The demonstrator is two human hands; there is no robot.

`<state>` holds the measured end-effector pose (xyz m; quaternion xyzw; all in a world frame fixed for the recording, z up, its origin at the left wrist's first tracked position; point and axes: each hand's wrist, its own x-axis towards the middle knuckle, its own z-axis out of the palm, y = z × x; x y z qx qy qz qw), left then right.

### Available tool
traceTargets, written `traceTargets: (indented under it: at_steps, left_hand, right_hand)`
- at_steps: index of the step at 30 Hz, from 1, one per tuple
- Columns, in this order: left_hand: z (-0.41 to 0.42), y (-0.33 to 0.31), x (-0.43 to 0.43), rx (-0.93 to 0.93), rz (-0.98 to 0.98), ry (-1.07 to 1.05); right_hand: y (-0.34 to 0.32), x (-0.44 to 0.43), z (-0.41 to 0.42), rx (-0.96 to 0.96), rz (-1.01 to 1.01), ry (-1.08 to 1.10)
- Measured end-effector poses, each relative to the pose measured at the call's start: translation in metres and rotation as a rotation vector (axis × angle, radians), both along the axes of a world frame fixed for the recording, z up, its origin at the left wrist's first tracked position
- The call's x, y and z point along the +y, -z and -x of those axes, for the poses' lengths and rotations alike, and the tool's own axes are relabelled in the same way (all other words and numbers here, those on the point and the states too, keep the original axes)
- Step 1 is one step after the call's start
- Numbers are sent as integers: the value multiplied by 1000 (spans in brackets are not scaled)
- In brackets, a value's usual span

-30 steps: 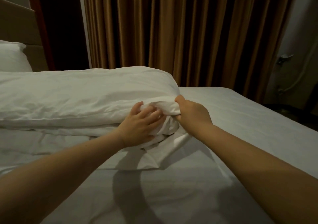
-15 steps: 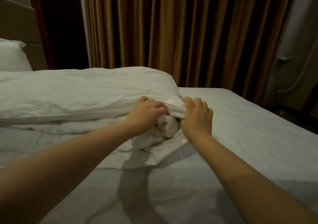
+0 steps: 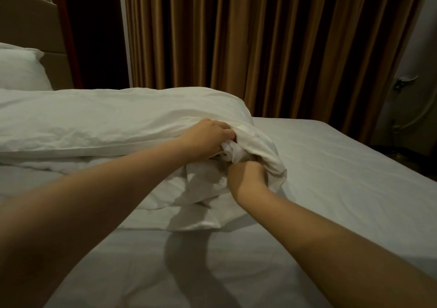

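A wide bed under a smooth white fitted sheet (image 3: 343,189) fills the lower frame in a dim room, with one pleated tan curtain (image 3: 260,47) across the top, a padded beige headboard (image 3: 26,23) at upper left and a single plump white pillow (image 3: 19,68) below it. One thick, soft, rumpled white duvet (image 3: 106,120) lies folded long across the middle left, its bunched end at frame centre. Two bare hands meet there: the left hand (image 3: 208,139) clutches the crumpled cloth from above, while the right hand (image 3: 246,175) grips it from below, fingers buried in the folds.
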<state>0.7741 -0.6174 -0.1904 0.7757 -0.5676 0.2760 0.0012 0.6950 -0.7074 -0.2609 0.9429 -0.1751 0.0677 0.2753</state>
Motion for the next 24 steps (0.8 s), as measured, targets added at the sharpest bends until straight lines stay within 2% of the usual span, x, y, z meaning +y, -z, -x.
traceTargets:
  at_steps: [1,3,4,6,8,10,13,15,17,22,24]
  left_hand:
    - [-1,-1,2,19,35,4]
    - [-4,-8,5,35,127,27]
    - [-4,-11,6,23,155,41]
    - [-4,-15,7,-56,124,69]
    - [-4,-8,8,-157,26,106]
    - [-4,6,9,-186,-34,102]
    - [-4,19,9,-132,-40,20]
    - [0,20,6,-116,-19,-22]
    - [6,20,2,-98,15,-54]
    - [20,22,-7,-22,144,-90]
    - [23,25,-8,-2,133,-90]
  right_hand:
    - [-6,0,3,-4,3,-62]
    - [-16,-18,15,-105,-114,-236]
    - [-22,-29,28,-200,-84,-339]
    - [-22,-54,59,-468,24,-464]
    - [-5,-75,85,-558,74,-542]
    - [17,-77,90,-572,-24,-477]
    - [17,-57,79,-523,-212,-331]
    - [5,-43,76,-572,-423,-240]
    - [3,-32,72,-746,-671,-191]
    - [31,-1,35,-1065,-845,85]
    - [32,3,19,-1314,-986,197]
